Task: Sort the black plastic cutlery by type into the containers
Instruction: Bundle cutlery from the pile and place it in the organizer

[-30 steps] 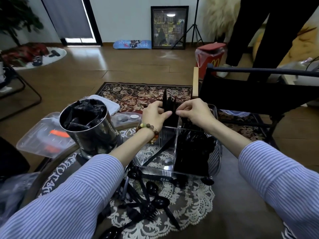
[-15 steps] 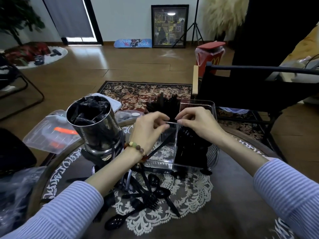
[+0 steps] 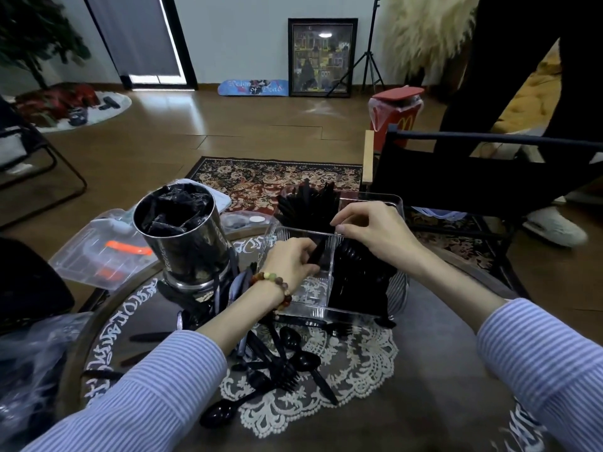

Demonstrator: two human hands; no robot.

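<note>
My left hand (image 3: 290,259) grips maybe a knife (image 3: 317,252), right hand (image 3: 368,230) pinches the bin (image 3: 375,200) rim; spoons (image 3: 359,275) mostly sorted, a pile (image 3: 280,363) remains.

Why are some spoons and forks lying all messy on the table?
They aren't sorted yet. A jumbled pile of black spoons and forks lies crisscrossed on the lace mat, outside the clear box. The left hand holds one black piece over the box.

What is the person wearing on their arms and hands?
Both arms have blue-and-white striped sleeves, pushed up off the forearms. The left hand has a beaded bracelet on its wrist, with brown, reddish and pale green beads. The right hand is bare: no gloves or rings show.
</note>
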